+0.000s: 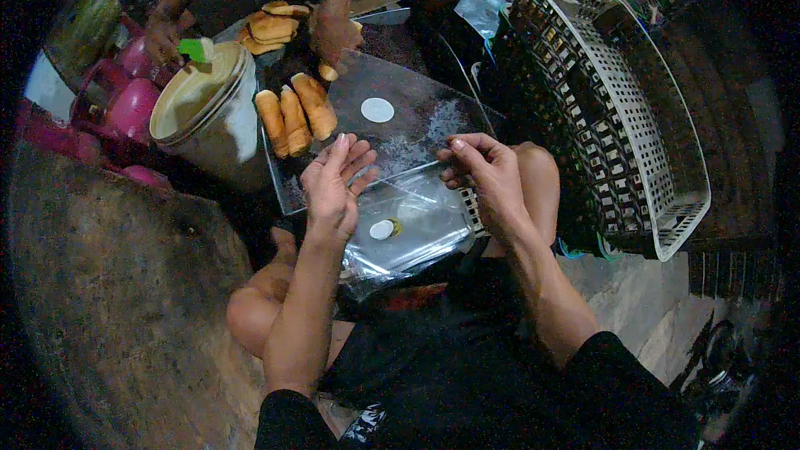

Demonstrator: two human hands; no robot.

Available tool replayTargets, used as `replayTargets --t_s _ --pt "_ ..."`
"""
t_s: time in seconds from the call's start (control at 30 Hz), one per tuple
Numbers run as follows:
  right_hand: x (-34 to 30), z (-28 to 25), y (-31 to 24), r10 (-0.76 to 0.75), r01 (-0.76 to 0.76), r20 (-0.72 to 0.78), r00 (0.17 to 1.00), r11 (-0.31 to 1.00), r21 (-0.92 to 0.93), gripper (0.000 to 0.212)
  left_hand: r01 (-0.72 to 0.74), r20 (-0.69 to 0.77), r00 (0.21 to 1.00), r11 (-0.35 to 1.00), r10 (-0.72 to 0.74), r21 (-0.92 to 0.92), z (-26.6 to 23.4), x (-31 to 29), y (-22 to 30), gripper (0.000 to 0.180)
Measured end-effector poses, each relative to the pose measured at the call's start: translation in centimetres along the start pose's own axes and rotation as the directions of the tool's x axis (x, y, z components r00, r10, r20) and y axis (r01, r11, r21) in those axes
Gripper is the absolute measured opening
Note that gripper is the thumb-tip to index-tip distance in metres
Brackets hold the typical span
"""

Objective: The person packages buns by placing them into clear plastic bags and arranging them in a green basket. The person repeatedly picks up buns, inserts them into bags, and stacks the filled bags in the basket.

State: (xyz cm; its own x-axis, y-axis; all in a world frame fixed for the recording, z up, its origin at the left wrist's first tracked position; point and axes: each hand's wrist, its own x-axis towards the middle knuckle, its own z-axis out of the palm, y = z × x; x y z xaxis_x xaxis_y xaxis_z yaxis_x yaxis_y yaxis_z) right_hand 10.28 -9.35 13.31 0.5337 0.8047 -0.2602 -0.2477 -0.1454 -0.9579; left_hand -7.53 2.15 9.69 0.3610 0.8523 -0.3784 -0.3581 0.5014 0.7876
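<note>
My left hand (333,187) is raised over the near edge of a dark metal tray (408,75), thumb up and fingers apart, with nothing visible in it. Across from it, my right hand (490,175) has thumb and fingertips pinched together; what they hold, if anything, is too small to make out. Below and between both hands lies a stack of clear plastic bags (417,242) bearing a white round label (382,230). Another white disc (377,110) rests on the tray. Several long golden bread rolls (296,117) lie at the tray's left side, close to my left hand.
Opposite, a co-worker's hand (337,37) is at a bread roll; the other (162,42) is by a green-handled tool (197,50) at a cream-filled bucket (242,108). More bread (271,27) sits behind. A large white plastic crate (658,158) stands right, pink containers (133,108) left.
</note>
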Motion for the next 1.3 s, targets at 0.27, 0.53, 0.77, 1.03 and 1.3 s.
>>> replayTargets --t_s 0.27,0.53,0.77,1.03,1.3 --pt "-2.4 3.7 -0.7 0.023 -0.022 -0.002 1.0 0.985 0.171 0.023 -0.277 -0.2 0.94 0.961 0.275 0.021 -1.4 0.7 2.2 0.027" --pt "11.9 13.0 13.0 -0.593 0.453 0.142 0.792 0.416 -0.788 0.06 -0.623 -0.62 0.548 0.769 0.561 0.146 -6.9 3.2 10.1 0.045" --pt "14.0 6.4 6.7 -0.337 0.339 0.125 0.933 0.713 -0.614 0.044 -0.545 -0.338 0.735 0.809 0.588 0.222 -9.7 4.5 6.8 0.055" --pt "5.9 -5.6 -8.5 -0.175 0.197 0.211 0.962 0.976 -0.089 0.056 -0.504 -0.139 0.78 0.744 0.61 0.439 -8.3 5.4 5.3 0.062" --pt "6.0 1.7 -1.8 -0.199 0.289 0.332 0.922 0.925 -0.247 0.061 -0.323 0.212 0.928 0.945 0.306 0.053 -1.5 0.8 1.6 0.066"
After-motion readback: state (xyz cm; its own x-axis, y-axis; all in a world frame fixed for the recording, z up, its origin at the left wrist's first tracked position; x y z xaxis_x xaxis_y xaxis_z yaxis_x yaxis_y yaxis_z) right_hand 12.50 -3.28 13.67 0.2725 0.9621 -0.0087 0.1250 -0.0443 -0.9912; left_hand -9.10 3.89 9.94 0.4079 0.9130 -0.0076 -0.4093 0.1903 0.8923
